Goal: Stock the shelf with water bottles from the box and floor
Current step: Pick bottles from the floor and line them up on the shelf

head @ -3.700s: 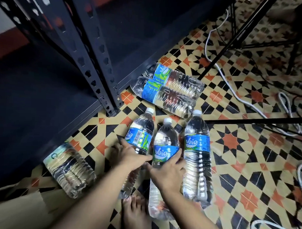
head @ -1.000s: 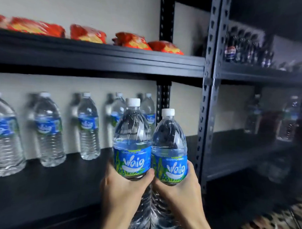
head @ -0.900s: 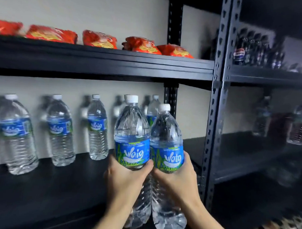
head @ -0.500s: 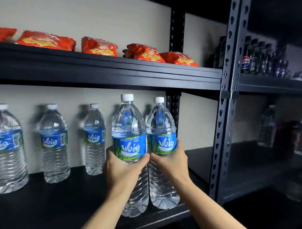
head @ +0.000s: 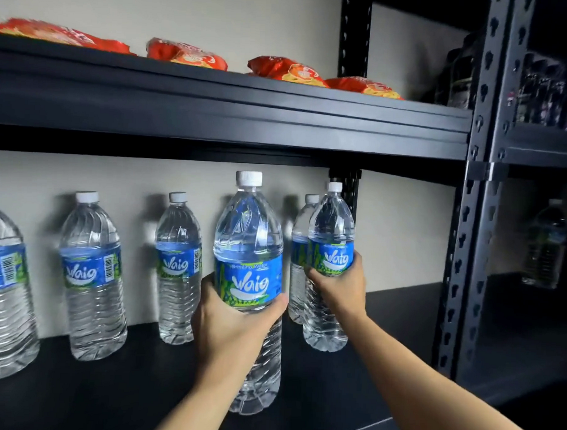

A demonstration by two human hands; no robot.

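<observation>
Water bottle (head: 248, 278) in left hand (head: 230, 328) is upright near shelf (head: 125, 392) front edge.

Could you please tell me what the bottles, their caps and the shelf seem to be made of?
The bottles look like thin clear plastic, glossy: water shows through and the ribbed walls catch highlights. The caps seem opaque white plastic, fairly matte. The shelf is probably dark painted metal, satin: folded beam edges, and punched holes in the uprights; its deck could be another material.
</observation>
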